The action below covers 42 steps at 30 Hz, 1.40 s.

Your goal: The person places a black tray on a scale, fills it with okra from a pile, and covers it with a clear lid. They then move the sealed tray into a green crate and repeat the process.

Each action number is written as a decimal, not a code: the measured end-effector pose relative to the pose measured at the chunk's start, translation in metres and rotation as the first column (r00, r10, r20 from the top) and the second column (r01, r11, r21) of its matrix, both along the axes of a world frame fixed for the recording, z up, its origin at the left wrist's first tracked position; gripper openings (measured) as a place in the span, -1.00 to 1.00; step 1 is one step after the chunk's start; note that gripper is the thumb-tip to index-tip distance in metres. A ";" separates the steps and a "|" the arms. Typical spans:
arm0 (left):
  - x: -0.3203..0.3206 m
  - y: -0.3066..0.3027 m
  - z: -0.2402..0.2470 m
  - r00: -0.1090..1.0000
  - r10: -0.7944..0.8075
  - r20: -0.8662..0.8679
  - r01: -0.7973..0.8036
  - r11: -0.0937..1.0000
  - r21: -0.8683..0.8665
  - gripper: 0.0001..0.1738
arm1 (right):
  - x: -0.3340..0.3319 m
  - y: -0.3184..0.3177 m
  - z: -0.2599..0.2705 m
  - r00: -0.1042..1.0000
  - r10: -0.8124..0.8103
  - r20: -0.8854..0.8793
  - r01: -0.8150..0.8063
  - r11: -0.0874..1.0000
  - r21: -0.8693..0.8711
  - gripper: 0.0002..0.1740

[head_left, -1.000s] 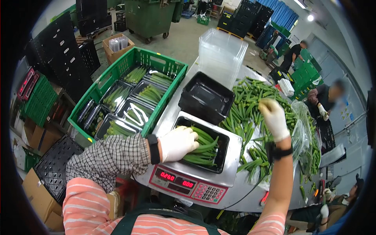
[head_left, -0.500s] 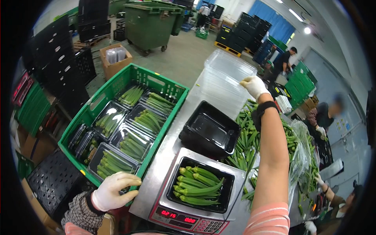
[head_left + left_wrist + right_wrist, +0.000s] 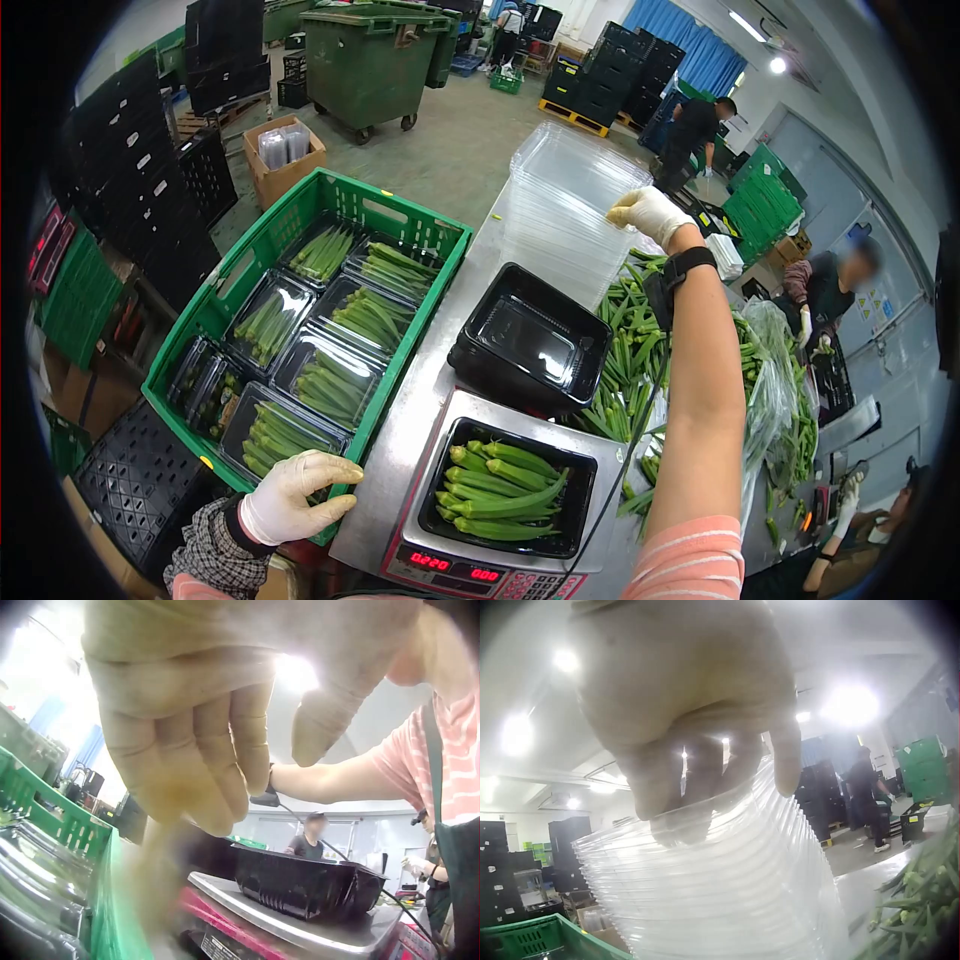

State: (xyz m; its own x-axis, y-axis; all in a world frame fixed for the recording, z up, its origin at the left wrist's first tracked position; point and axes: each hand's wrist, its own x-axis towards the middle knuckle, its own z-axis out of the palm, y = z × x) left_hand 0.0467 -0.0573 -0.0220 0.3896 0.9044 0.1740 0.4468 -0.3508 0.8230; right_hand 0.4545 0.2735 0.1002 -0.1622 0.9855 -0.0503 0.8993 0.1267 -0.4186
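At the top corner of a stack of clear plastic lids (image 3: 560, 215), my gloved right hand (image 3: 650, 213) pinches the rim; in the right wrist view the fingers (image 3: 690, 780) show through the clear plastic (image 3: 720, 892), with the thumb outside. How many lids it holds, I cannot tell. My left hand (image 3: 295, 497) hovers by the green crate's near corner, fingers loosely bent and apart from the thumb, holding nothing. Okra (image 3: 505, 485) lies in a black tray (image 3: 575, 535) on the scale (image 3: 430, 560), which reads 0.220. The left wrist view shows that tray (image 3: 300, 881) from the side.
Empty black trays (image 3: 530, 340) stand stacked behind the scale. The green crate (image 3: 425, 330) at left holds several covered okra packs. Loose okra (image 3: 625, 370) and a plastic bag (image 3: 770, 370) lie at right. A thin cable crosses the scale's right side. Other people are farther off at right.
Since a second ago, my left hand has left the okra tray for the crate's corner, and my right hand has moved from the okra pile to the lids. The scale reading went from 0.260 to 0.220.
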 end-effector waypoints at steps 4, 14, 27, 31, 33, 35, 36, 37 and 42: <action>-0.001 0.001 -0.002 1.000 -0.008 -0.016 0.008 1.000 -0.008 -0.71 | -0.001 -0.002 0.002 0.999 0.024 -0.026 -0.025 0.999 -0.023 -0.74; -0.001 0.000 -0.008 1.000 -0.013 -0.018 0.013 1.000 -0.012 -0.73 | -0.009 -0.004 0.002 1.000 -0.026 0.014 0.026 1.000 0.000 -0.70; -0.001 0.001 -0.012 0.999 -0.017 -0.037 0.016 1.000 -0.018 -0.73 | -0.010 -0.003 0.002 1.000 -0.002 -0.014 0.001 1.000 -0.022 -0.68; 0.000 0.001 -0.014 0.999 -0.017 -0.027 0.017 1.000 -0.017 -0.73 | -0.009 -0.001 0.001 1.000 -0.015 -0.021 0.015 0.999 -0.033 -0.64; 0.000 0.001 -0.013 1.000 -0.012 -0.029 0.011 1.000 -0.028 -0.73 | -0.009 0.000 0.001 0.999 -0.013 -0.035 0.012 0.999 -0.038 -0.65; 0.000 0.001 -0.014 1.000 -0.008 -0.022 0.008 1.000 -0.028 -0.73 | -0.008 0.001 0.000 0.999 -0.010 -0.048 0.008 0.999 -0.043 -0.66; 0.000 0.001 -0.014 1.000 -0.008 -0.022 0.008 1.000 -0.028 -0.73 | -0.008 0.002 -0.002 0.998 -0.017 -0.057 0.015 0.999 -0.033 -0.66; -0.001 0.002 -0.014 1.000 -0.013 -0.023 0.012 1.000 -0.023 -0.73 | -0.009 0.002 -0.002 0.998 -0.023 -0.066 0.022 0.999 -0.023 -0.67; -0.001 0.001 -0.015 1.000 -0.012 -0.028 0.012 1.000 -0.024 -0.73 | -0.022 -0.005 -0.009 0.962 -0.045 0.268 -0.004 0.984 0.180 -0.74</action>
